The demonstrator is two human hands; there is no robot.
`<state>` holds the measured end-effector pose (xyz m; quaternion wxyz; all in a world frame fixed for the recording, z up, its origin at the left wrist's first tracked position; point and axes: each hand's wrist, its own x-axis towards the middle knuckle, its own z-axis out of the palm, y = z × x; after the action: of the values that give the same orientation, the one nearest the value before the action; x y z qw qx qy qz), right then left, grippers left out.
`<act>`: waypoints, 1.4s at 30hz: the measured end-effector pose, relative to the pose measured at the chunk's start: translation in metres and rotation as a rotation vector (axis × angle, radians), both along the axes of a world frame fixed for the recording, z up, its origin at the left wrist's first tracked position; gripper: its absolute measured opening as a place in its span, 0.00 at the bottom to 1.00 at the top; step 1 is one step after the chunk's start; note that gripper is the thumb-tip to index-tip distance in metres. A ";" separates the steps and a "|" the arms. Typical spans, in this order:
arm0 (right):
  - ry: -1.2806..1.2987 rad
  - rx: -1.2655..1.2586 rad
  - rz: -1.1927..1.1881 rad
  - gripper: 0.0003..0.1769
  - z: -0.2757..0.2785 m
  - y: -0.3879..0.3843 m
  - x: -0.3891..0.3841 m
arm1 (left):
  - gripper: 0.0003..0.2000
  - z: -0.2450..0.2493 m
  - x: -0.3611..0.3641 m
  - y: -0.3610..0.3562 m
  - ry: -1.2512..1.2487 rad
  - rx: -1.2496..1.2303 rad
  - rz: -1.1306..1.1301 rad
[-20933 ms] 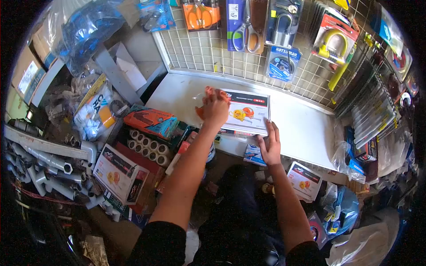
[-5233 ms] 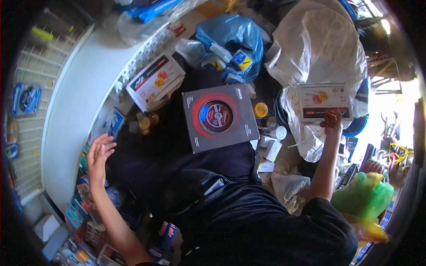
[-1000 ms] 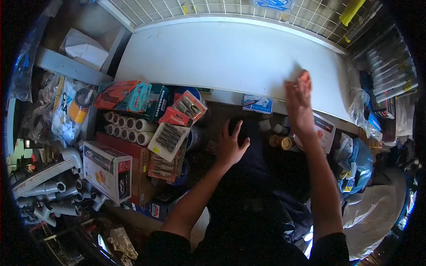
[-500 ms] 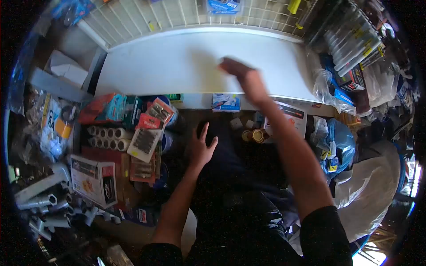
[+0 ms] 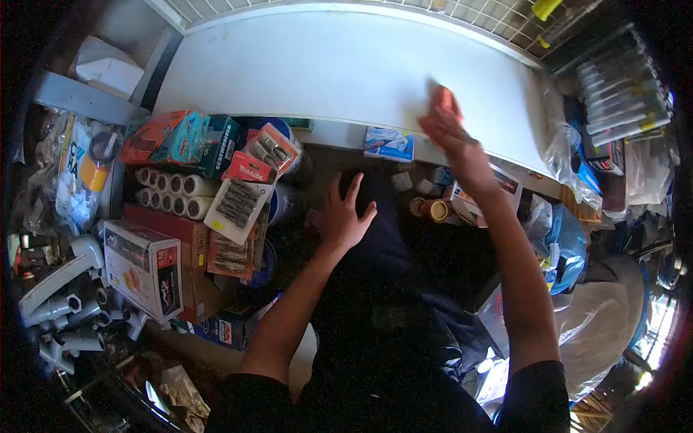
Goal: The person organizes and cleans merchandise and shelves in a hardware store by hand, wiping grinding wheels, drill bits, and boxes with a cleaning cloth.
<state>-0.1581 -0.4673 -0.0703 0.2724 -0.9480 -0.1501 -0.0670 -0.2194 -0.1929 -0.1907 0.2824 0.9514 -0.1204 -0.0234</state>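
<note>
Over the white shelf (image 5: 310, 68), toward its right side, my right hand (image 5: 471, 164) is closed around what looks like a reddish cloth (image 5: 442, 114). Motion blurs the cloth and the fingertips, and the cloth is at or just above the white surface. My left hand (image 5: 346, 222) is held below the shelf's front edge with its fingers spread and nothing in it. To its left are a carded Makita bit set (image 5: 242, 202) and other packaged goods.
White rolled tubes (image 5: 177, 195), a printed box (image 5: 141, 270) and grey pipe fittings (image 5: 65, 310) lie at the left. A blue-white packet (image 5: 388, 143) stands under the shelf edge. Round tins (image 5: 437, 211), plastic bags (image 5: 567, 238) and clear tubes (image 5: 624, 94) are at the right.
My right hand has moved right across the shelf with the cloth. The view has shifted, and my left hand appears slightly farther right, its fingers still spread.
</note>
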 end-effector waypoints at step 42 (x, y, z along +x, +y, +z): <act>-0.724 -0.807 -0.375 0.24 -0.113 0.126 0.211 | 0.33 0.011 0.015 -0.011 0.005 0.042 -0.008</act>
<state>0.0531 -0.3410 -0.1831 -0.1961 -0.9041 -0.0769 -0.3719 -0.2043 -0.2043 -0.1796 0.2624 0.9566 -0.1231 -0.0293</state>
